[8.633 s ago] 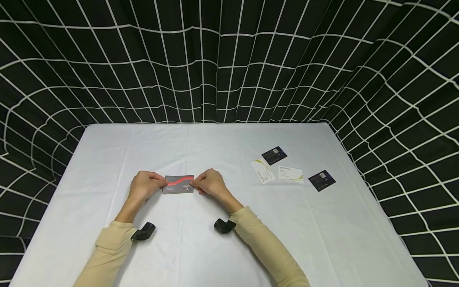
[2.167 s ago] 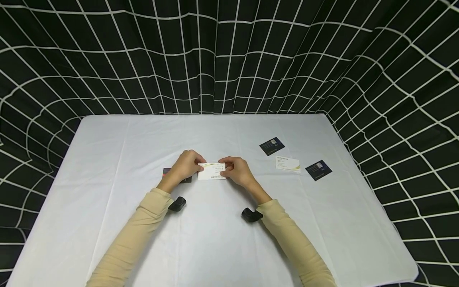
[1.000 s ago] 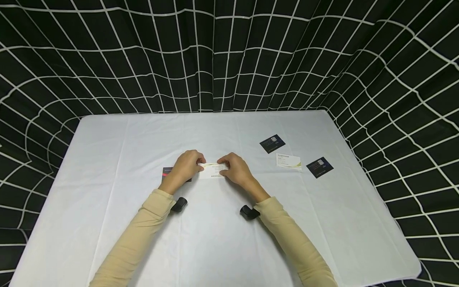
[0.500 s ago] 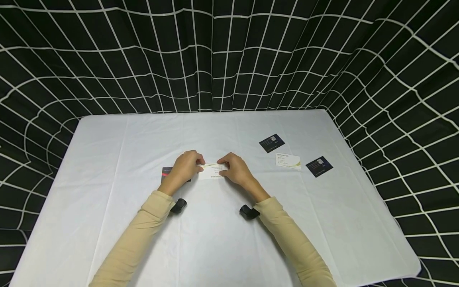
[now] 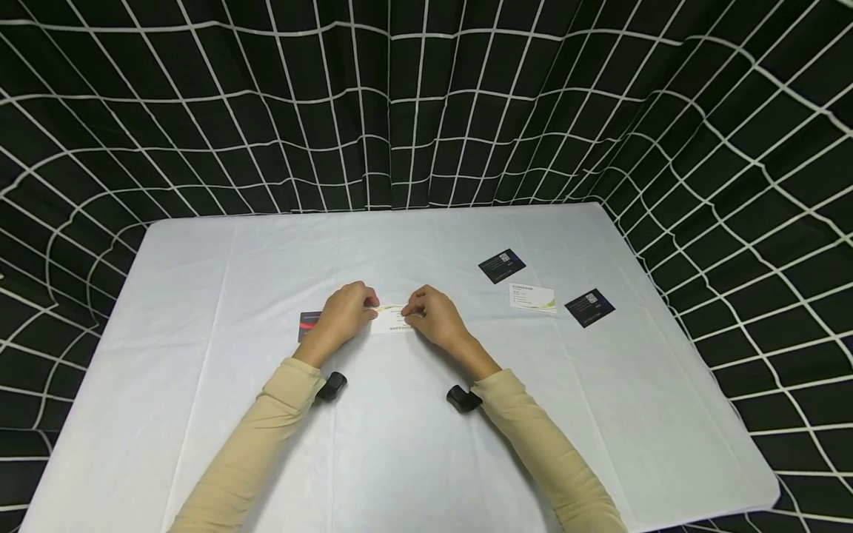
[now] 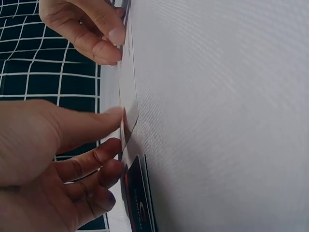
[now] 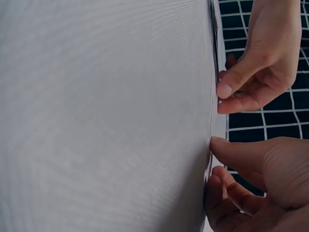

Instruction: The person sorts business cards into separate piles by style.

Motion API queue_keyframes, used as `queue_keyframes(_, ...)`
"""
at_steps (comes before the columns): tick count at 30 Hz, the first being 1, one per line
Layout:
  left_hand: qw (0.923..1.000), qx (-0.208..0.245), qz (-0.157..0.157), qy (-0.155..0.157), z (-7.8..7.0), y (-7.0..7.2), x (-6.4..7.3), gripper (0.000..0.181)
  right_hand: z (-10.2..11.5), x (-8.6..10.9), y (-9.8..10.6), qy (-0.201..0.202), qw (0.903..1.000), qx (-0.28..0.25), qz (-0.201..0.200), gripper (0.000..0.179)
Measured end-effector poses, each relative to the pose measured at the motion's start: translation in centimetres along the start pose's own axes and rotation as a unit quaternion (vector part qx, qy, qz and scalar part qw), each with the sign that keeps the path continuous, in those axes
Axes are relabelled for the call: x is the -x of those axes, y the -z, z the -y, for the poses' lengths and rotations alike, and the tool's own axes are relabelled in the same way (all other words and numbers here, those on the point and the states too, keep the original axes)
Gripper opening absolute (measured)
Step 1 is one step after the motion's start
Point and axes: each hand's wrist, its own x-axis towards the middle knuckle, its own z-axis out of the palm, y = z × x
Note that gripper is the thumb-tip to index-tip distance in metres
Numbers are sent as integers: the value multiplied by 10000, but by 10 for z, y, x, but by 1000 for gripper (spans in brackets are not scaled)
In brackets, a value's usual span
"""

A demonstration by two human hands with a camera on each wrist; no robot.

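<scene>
A white business card (image 5: 393,321) with a gold curve lies flat or nearly flat on the white table in the head view. My left hand (image 5: 346,314) pinches its left end, and my right hand (image 5: 436,320) pinches its right end. In the left wrist view, the left thumb (image 6: 96,123) rests on the white card's end. Partly hidden beneath the left hand and wrist is a small stack of dark grey business cards (image 5: 309,320) with a red stripe. Whether more than one white card lies between the hands, I cannot tell.
To the right lie a dark business card (image 5: 502,266) at the back, a white business card (image 5: 532,296) with a gold corner, and another dark business card (image 5: 589,308). A black gridded curtain (image 5: 393,104) hangs round the table (image 5: 400,459).
Earlier both hands held the dark grey cards, now left on the table. One white card has come from the right group to between the hands. Over the last second the hands barely moved.
</scene>
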Motion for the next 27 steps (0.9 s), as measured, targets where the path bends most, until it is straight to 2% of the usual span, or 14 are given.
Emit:
queue_keyframes(5,9998,-202,-17,28,-5,-3,-1,19,-1,2,5,90,9997,66,198,8)
queue_keyframes(8,9996,-272,-64,25,-9,-5,-2,26,-1,6,10,163,9991,180,336,16)
queue_keyframes(11,9994,-317,-140,-93,-15,-8,-3,31,-2,12,17,215,9986,269,400,24)
queue_keyframes(14,9986,-356,-185,-342,-23,-12,-4,35,-2,21,24,250,9983,356,386,30)
queue_keyframes(18,9968,-405,-126,-671,-34,-19,-5,42,-6,34,32,315,9943,960,331,40)
queue_keyframes(22,9946,-498,90,-902,-47,-29,-7,49,-16,47,41,292,9842,1727,266,50)
queue_keyframes(27,9895,-761,202,-1211,-65,-43,-14,59,-29,61,52,-27,9791,2018,237,57)
